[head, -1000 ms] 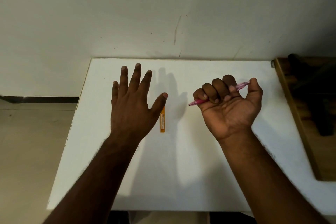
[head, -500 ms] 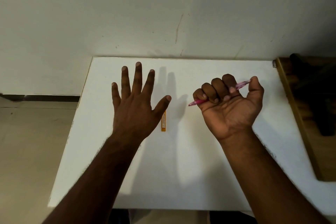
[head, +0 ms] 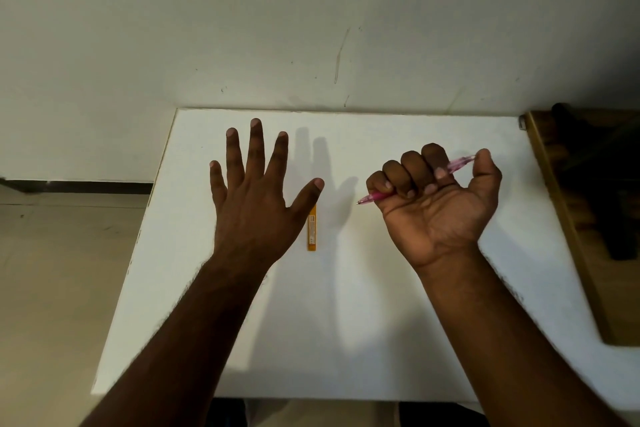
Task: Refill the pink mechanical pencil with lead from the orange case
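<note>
My right hand [head: 437,204] is turned palm up above the white table [head: 381,305], fingers curled round the pink mechanical pencil [head: 375,197]. The pencil's tip pokes out to the left and its clear pink end shows by my thumb. My left hand [head: 258,198] is held flat over the table, palm down, fingers spread, holding nothing. The slim orange lead case [head: 312,230] lies lengthwise on the table just right of my left hand, its far end hidden under my thumb.
A pale wall stands right behind the table's far edge. A wooden piece of furniture [head: 568,218] with a dark object [head: 609,191] on it borders the table's right side. Tiled floor [head: 52,288] lies past the left edge.
My left hand has drifted slightly toward the far edge, uncovering a bit more of the orange case. My right hand keeps the pencil in the same grip.
</note>
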`<move>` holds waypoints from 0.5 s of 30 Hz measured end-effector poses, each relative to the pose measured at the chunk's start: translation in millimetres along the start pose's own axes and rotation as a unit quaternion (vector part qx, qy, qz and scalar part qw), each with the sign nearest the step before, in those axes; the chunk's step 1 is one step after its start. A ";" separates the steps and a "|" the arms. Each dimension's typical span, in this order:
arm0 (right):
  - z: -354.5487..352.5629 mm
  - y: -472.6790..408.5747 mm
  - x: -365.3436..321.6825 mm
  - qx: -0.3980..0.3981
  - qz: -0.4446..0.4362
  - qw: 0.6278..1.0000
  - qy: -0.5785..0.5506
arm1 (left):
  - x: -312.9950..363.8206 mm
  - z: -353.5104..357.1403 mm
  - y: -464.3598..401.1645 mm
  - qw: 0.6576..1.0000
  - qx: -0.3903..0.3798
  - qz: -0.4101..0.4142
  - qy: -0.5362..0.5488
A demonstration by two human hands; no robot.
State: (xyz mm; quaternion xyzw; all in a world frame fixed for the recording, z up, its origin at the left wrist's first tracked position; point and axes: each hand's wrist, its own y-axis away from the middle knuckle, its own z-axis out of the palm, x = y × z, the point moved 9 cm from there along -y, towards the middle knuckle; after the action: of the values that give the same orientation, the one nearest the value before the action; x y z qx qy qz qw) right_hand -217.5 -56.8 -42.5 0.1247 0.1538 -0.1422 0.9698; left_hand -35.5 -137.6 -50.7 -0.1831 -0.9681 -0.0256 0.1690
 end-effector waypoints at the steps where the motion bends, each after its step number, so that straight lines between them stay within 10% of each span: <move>1: 0.0 0.1 -0.3 0.002 -0.001 1.000 0.001 | 0.3 -0.5 0.1 1.000 0.002 0.000 0.004; 15: -0.3 -0.2 -1.9 0.009 -0.001 1.000 0.014 | 3.7 -4.1 0.1 0.999 0.014 0.007 0.041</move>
State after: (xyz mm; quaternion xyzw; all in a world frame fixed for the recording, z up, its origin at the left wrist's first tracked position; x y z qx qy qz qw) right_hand -219.4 -56.5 -42.1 0.1354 0.1660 -0.1433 0.9662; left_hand -37.4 -136.7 -45.6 -0.1859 -0.9594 -0.0183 0.2112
